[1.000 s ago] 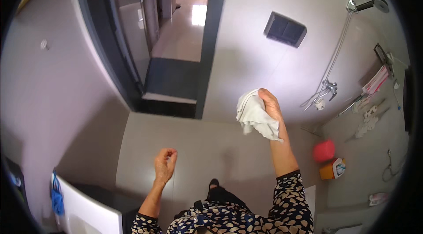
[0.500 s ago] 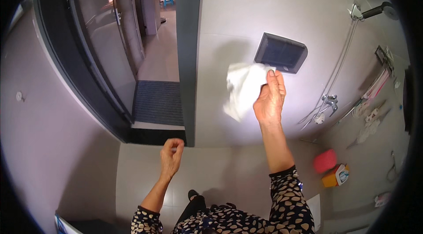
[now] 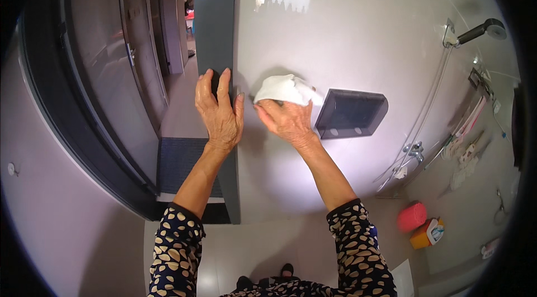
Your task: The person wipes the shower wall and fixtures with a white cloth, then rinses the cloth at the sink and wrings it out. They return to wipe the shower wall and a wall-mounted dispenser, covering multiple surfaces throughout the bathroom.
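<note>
- Head view: the left hand (image 3: 220, 120), half a second ago loosely curled low over the floor, is now raised to the dark door frame (image 3: 214, 17), its fingers spread across it.
- The right hand (image 3: 291, 123) has the white cloth (image 3: 284, 89) gripped in its fingers, which the fabric partly hides; the thumb side points toward the door frame.
- Earlier the cloth hung out to the left of that hand, overlapping the lower edge of the grey wall box (image 3: 352, 113); now it is bunched over the fingers, between frame and box, close to the pale wall (image 3: 347, 45). Whether it touches, I cannot tell.
- Both dark shoes (image 3: 287, 270) now show; before, only one did.
</note>
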The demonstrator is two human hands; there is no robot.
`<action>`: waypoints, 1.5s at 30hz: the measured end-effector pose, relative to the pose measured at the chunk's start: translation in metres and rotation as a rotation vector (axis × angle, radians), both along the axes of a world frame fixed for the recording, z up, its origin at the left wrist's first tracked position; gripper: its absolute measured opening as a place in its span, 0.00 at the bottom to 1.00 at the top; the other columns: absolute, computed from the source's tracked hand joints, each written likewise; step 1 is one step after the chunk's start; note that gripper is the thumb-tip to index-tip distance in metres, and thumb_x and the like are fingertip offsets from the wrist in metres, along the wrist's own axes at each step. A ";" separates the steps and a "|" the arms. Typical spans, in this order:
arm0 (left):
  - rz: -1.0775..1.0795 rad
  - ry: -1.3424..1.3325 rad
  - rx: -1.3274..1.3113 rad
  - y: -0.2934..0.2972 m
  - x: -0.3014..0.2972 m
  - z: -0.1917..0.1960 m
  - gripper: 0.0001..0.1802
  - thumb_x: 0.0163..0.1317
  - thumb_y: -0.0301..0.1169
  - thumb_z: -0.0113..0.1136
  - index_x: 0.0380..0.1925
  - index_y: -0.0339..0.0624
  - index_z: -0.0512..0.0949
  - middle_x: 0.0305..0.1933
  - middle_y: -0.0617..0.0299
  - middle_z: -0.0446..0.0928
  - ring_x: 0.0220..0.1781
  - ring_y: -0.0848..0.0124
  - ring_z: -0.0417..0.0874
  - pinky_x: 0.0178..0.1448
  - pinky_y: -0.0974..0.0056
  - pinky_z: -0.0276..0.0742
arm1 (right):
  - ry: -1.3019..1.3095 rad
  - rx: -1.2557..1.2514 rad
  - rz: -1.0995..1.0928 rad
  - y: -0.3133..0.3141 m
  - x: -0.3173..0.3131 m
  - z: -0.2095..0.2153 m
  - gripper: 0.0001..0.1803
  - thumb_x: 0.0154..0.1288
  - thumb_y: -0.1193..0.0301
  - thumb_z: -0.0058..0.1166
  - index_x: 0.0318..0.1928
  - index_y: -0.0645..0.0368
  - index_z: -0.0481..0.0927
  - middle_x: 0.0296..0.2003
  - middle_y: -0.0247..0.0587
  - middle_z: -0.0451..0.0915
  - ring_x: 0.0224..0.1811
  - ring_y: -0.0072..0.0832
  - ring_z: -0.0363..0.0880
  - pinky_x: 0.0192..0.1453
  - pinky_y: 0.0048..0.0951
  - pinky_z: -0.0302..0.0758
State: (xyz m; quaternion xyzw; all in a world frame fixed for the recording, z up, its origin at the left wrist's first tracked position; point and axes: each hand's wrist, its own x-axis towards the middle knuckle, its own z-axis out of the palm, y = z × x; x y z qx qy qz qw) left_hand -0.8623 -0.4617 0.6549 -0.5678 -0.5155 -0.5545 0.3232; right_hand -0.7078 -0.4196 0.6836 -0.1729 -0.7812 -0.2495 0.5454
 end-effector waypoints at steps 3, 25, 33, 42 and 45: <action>0.293 0.156 0.152 0.033 -0.001 -0.001 0.29 0.63 0.41 0.50 0.63 0.46 0.64 0.69 0.47 0.51 0.69 0.48 0.50 0.69 0.48 0.48 | 0.078 0.149 -0.088 0.025 -0.013 0.016 0.14 0.46 0.70 0.63 0.37 0.48 0.81 0.43 0.37 0.75 0.50 0.42 0.70 0.49 0.50 0.63; 0.316 0.105 0.242 0.039 0.002 -0.008 0.24 0.63 0.39 0.49 0.57 0.42 0.68 0.66 0.46 0.59 0.67 0.48 0.58 0.67 0.47 0.51 | -0.107 0.239 -0.218 0.058 -0.021 0.065 0.27 0.55 0.44 0.53 0.52 0.39 0.78 0.56 0.40 0.72 0.67 0.47 0.56 0.67 0.57 0.41; 0.326 0.140 0.249 0.037 -0.005 -0.010 0.26 0.62 0.39 0.51 0.58 0.41 0.66 0.67 0.47 0.57 0.68 0.48 0.55 0.67 0.47 0.50 | 0.374 -0.023 -0.430 0.098 0.090 0.122 0.33 0.60 0.53 0.51 0.65 0.47 0.64 0.61 0.57 0.63 0.64 0.54 0.58 0.64 0.64 0.43; 0.319 0.141 0.236 0.037 -0.005 -0.010 0.26 0.60 0.35 0.54 0.59 0.41 0.67 0.67 0.47 0.57 0.69 0.49 0.55 0.68 0.48 0.51 | 0.156 -0.284 -0.150 0.053 0.001 0.141 0.33 0.59 0.54 0.53 0.61 0.58 0.67 0.58 0.56 0.69 0.67 0.51 0.55 0.68 0.53 0.49; 0.323 0.150 0.270 0.037 -0.005 -0.006 0.26 0.58 0.28 0.56 0.58 0.40 0.68 0.65 0.47 0.60 0.68 0.48 0.57 0.68 0.50 0.53 | 0.029 0.179 -0.080 0.045 -0.032 0.127 0.30 0.52 0.47 0.58 0.51 0.51 0.78 0.66 0.50 0.58 0.69 0.47 0.51 0.68 0.54 0.47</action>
